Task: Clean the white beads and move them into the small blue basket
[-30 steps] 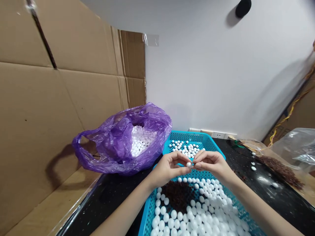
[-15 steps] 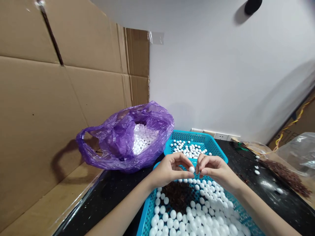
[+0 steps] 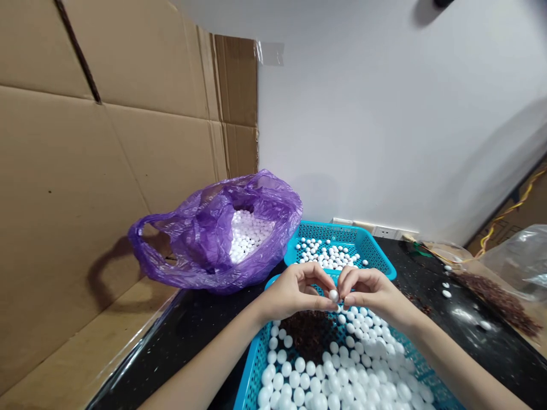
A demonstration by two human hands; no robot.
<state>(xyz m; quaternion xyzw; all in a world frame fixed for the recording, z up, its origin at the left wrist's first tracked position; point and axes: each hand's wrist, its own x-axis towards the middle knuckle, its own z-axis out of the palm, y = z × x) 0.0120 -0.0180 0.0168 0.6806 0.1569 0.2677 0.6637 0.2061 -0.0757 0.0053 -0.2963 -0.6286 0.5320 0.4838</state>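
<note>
Pale wall (image 3: 363, 114) beside brown cardboard (image 3: 106, 171)

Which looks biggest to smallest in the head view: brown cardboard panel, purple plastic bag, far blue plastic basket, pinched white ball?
Brown cardboard panel
Purple plastic bag
Far blue plastic basket
Pinched white ball

Balls (image 3: 331, 260) in rear basket (image 3: 333, 232), bag (image 3: 209, 239) left

We pinch a white ball (image 3: 334, 295) in our left hand (image 3: 290, 291), while our right hand (image 3: 378, 293) bends close beside it; whether it touches, we cannot tell. Beneath our hands sits a blue basket (image 3: 248, 376) of more white balls (image 3: 342, 378) around a dark brown heap (image 3: 308, 339). Behind it we see a second basket (image 3: 378, 257), and leftward an open purple bag (image 3: 203, 242) on the black counter (image 3: 200, 330).
</note>
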